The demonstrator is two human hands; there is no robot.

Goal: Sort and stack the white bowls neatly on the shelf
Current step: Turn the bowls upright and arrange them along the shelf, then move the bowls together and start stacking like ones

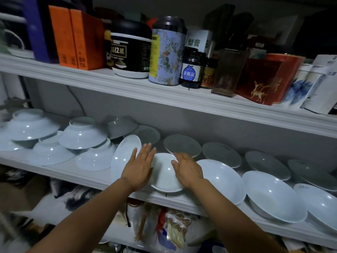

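From the front, open air runs between the bowl tops and the upper shelf, so a hand can come in over them. On the middle shelf little is bare. A heap of upturned bowls blocks the left, and a tilted bowl leans just beside the centre bowl. Upright bowls crowd the right, with a rear row behind.
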